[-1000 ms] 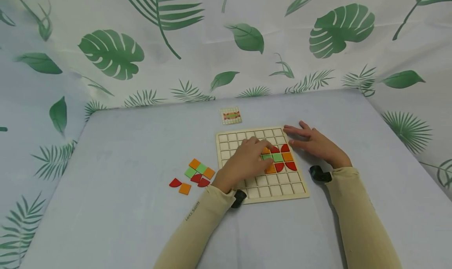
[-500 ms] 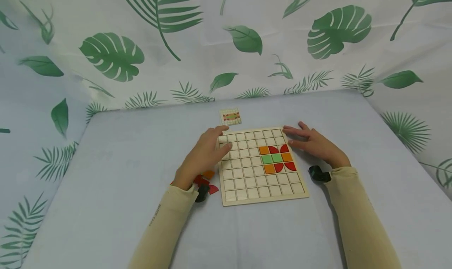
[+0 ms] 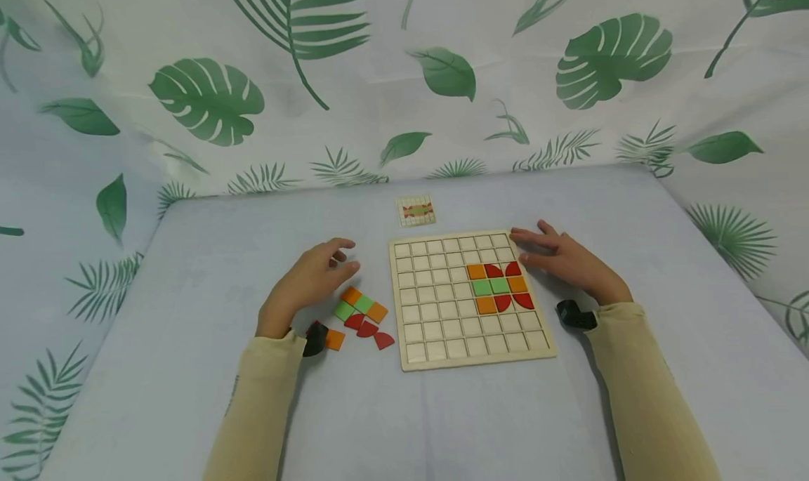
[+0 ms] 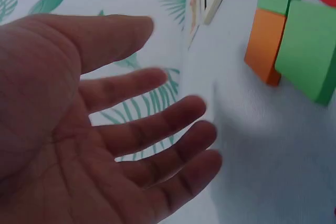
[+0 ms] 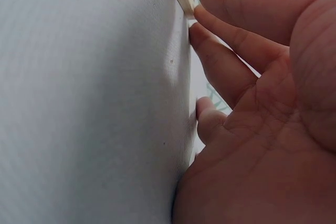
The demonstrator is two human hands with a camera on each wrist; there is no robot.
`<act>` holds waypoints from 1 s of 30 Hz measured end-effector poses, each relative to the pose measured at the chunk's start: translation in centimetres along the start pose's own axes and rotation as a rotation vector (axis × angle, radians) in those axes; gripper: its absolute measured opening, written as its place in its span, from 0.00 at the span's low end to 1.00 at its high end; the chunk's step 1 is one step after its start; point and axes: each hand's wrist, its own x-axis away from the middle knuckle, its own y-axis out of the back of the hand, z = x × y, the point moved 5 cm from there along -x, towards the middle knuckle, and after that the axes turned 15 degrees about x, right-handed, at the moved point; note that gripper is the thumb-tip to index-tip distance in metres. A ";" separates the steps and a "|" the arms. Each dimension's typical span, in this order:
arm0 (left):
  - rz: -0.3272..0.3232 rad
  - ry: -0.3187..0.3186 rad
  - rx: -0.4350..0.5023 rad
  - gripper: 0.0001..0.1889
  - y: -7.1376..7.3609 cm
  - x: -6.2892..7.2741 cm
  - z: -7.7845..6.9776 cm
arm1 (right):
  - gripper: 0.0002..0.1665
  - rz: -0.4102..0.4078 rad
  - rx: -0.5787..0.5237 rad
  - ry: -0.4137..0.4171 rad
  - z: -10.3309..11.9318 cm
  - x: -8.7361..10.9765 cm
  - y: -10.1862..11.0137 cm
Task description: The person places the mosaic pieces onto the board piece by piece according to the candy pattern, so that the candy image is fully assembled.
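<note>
My left hand (image 3: 310, 277) hovers over the cloth beside the loose pieces, its fingers loosely bent and holding nothing. Near it lie an orange square (image 3: 351, 295), green squares (image 4: 307, 51) and red quarter-circle pieces (image 3: 383, 340); the left wrist hides part of one red piece. A wooden grid board (image 3: 436, 298) lies flat in the middle. On its right side, orange squares (image 3: 485, 305), green squares (image 3: 499, 286) and red quarter circles (image 3: 522, 300) fill some cells. My right hand (image 3: 571, 260) rests at the board's upper right edge, fingertips touching or very near it.
A small pattern card (image 3: 416, 211) lies behind the board, printed with a red, orange and green design on a grid. White cloth (image 3: 493, 418) covers the table. A leaf-printed curtain (image 3: 354, 81) stands along the back and sides.
My left hand has moved left off the board to beside the loose pieces, uncovering the coloured pieces in the grid. My right hand has stayed at the board's edge.
</note>
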 end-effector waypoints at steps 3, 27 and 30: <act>0.059 0.012 -0.004 0.22 0.1 0.2 0.7 | 0.40 -0.005 0.002 0.017 0.0 0.0 -0.1; 0.187 -0.018 -0.146 0.10 -0.6 0.4 1.8 | 0.39 -0.012 -0.008 0.011 -0.1 -0.1 -0.1; 0.190 -0.015 -0.157 0.10 -0.7 0.3 1.8 | 0.40 -0.011 -0.007 0.005 -0.1 -0.1 -0.1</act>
